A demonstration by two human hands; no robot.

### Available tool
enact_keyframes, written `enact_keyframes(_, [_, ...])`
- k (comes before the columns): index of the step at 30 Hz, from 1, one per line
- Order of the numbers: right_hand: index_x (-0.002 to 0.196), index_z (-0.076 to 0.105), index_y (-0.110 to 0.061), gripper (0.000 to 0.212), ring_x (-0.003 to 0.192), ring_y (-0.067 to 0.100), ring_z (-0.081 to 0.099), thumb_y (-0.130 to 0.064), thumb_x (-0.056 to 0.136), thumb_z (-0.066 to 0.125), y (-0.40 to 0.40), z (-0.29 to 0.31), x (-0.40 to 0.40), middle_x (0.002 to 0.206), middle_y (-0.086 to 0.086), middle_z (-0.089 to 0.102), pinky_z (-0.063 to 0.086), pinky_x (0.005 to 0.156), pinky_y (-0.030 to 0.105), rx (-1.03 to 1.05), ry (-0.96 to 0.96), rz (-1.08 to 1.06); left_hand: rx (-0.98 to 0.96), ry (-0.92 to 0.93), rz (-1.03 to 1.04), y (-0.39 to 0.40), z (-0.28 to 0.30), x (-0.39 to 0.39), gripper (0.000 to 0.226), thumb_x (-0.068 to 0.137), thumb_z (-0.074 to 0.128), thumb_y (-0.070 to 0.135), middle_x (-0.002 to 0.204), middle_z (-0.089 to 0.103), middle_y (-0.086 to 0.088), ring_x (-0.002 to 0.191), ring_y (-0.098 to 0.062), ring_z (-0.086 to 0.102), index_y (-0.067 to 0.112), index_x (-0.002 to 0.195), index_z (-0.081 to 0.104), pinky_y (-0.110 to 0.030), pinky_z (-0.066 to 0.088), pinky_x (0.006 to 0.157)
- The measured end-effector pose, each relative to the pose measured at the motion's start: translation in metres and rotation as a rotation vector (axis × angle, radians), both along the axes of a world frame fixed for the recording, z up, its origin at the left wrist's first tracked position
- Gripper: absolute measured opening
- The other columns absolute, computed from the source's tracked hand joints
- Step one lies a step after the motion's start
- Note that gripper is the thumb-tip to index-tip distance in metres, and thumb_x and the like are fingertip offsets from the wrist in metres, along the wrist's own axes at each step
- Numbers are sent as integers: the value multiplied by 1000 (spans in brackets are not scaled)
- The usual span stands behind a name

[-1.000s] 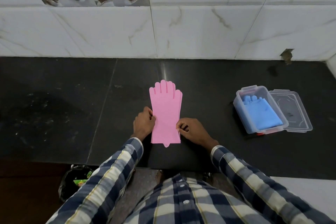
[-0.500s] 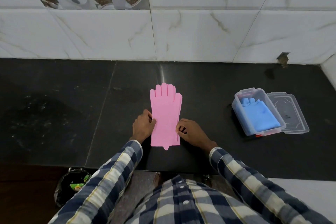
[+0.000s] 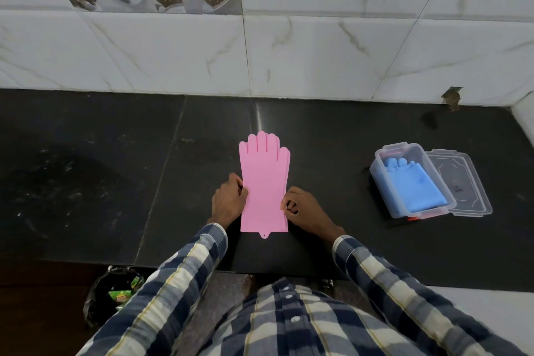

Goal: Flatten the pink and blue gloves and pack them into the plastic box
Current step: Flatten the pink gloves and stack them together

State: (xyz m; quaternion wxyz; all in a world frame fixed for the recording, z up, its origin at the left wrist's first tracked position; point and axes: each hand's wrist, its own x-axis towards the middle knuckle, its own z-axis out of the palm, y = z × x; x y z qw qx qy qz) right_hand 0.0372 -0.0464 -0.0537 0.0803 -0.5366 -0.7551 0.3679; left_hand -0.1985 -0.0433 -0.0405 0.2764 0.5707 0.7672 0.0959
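Note:
A pink glove [image 3: 264, 182] lies flat on the black counter [image 3: 115, 182], fingers pointing at the wall. My left hand [image 3: 229, 201] pinches its left edge with curled fingers. At the glove's right edge, my right hand [image 3: 303, 206] pinches the cuff side with curled fingers. To the right stands the clear plastic box [image 3: 384, 185], and the blue glove [image 3: 416, 186] lies inside it.
The box's clear lid [image 3: 459, 182] lies open on the counter just right of the box. A white marble-tiled wall [image 3: 289, 52] backs the counter. Below the counter's front edge, a black bin bag [image 3: 111, 295] with green wrappers sits at lower left.
Both hands stay at the pink glove's edges with almost no movement. The view has shifted slightly as my head moved.

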Motion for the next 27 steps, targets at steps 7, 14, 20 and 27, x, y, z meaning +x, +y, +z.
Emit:
enact_keyframes(7, [107, 74, -11, 17, 102, 22, 65, 0, 100, 63, -1, 1, 5, 128, 2, 55, 62, 89, 27, -12, -26, 10, -48, 35, 87, 1, 0, 2, 42, 107, 56, 48, 118, 75, -10, 110, -33, 74, 11, 125, 62, -46, 58, 99])
enact_keyframes(14, [125, 66, -16, 30, 102, 18, 65, 1, 101, 60, -4, 3, 5, 138, -3, 49, 62, 96, 34, -20, -45, 47, -230, 46, 105, 1, -6, 3, 60, 102, 57, 63, 110, 79, -12, 107, -34, 77, 7, 110, 75, -48, 59, 104])
enact_keyframes(20, [136, 62, -19, 37, 121, 6, 52, -2, 104, 55, -6, -2, 3, 148, -4, 42, 48, 113, 20, 46, -55, 69, -279, -110, 140, 0, -6, 11, 52, 102, 64, 55, 123, 75, -10, 116, -32, 73, 8, 121, 70, -47, 59, 105])
enact_keyframes(27, [158, 45, -23, 60, 151, 19, 34, -9, 100, 52, -16, -11, 6, 170, -3, 29, 36, 128, 38, 124, -154, 100, -345, -735, 426, 5, 3, 23, 49, 102, 74, 27, 127, 73, -16, 95, -23, 72, -3, 138, 61, -36, 61, 77])
